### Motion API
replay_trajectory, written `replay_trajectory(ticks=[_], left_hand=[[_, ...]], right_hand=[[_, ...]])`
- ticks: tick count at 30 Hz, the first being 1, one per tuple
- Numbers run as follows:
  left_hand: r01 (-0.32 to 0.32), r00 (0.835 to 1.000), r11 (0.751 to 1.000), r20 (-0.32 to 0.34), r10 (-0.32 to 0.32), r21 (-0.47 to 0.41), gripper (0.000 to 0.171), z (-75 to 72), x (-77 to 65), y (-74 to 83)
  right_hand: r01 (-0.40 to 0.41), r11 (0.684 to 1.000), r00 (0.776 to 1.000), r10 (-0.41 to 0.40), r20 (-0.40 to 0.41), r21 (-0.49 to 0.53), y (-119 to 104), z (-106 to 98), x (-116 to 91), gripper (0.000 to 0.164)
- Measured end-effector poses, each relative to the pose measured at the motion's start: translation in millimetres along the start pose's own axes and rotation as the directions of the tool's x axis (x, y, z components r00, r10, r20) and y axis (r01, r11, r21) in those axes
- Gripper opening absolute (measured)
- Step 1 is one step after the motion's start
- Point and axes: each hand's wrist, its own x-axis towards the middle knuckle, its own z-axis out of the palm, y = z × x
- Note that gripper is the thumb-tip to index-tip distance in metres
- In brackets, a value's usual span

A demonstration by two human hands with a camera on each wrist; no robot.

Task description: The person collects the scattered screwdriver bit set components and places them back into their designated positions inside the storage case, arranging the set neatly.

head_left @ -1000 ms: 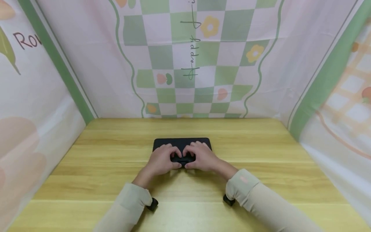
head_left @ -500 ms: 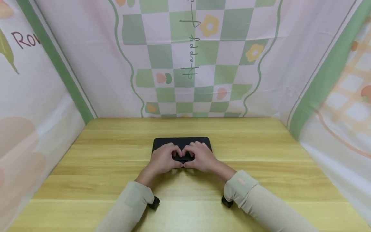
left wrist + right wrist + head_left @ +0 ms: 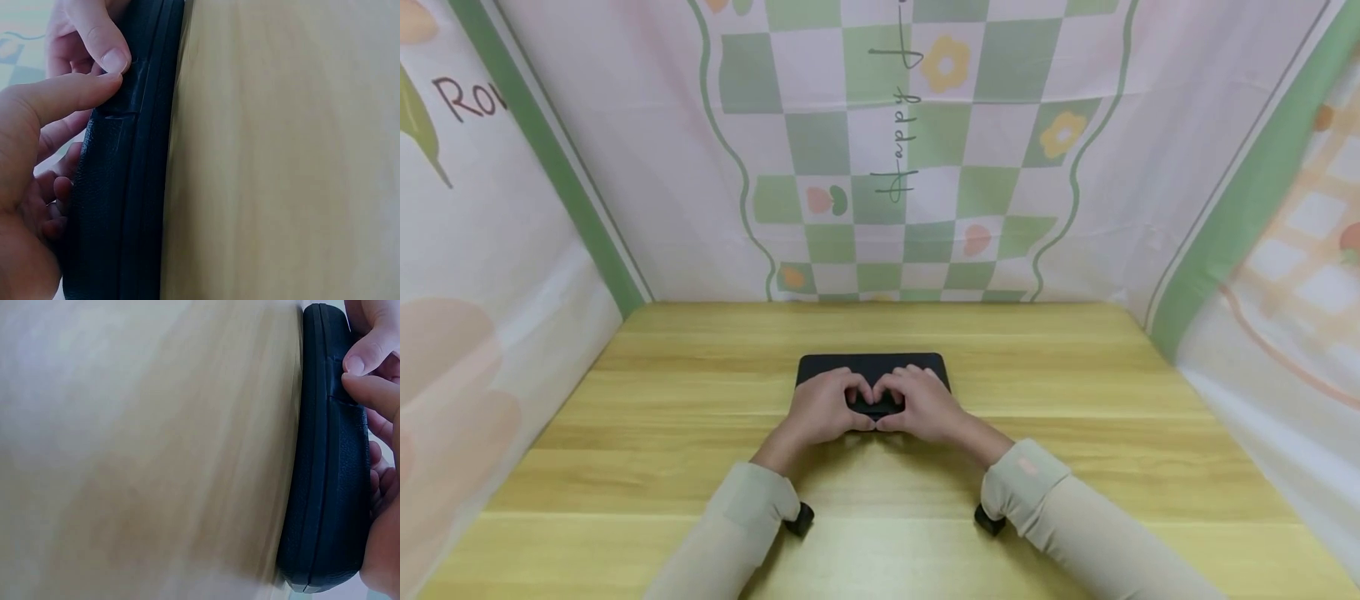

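A flat black case with rounded corners lies on the wooden table, its front side toward me. Grainy, leather-like texture and a seam along the side show on the case in the left wrist view. My left hand and right hand hold it from both sides, fingers bent over the top. Both thumbs meet at the front latch, tips side by side on its upper edge. The lid looks closed against the lower half. Parts of the top are hidden beneath the hands.
The wooden table runs to a fabric backdrop with green checks and flowers. Printed cloth also hangs at the left and right sides. Small black devices sit under the rolled sleeve cuffs.
The thumbs have come together at the latch, the left one moving slightly to the right. The case has stayed in place and looks closed throughout.
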Motion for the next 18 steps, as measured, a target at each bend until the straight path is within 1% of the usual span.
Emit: replay_trajectory(ticks=[10,16,18], left_hand=[[-0.010,1.000,1.000,-0.025,0.009,-0.017,0.026,0.2,0.9,-1.3],[-0.003,1.000,1.000,0.011,0.003,-0.011,0.024,0.0,0.3,-0.4],[-0.010,1.000,1.000,0.022,0.010,-0.016,0.024,-0.7,0.2,0.3]], right_hand=[[0.001,1.000,1.000,-0.001,-0.001,0.013,0.1,-0.6,0.6,0.029],[0.003,1.000,1.000,-0.003,-0.004,-0.001,1.3,1.0,-0.6,0.028],[0.010,1.000,1.000,-0.010,-0.004,0.002,2.4,0.9,-1.3,0.027]])
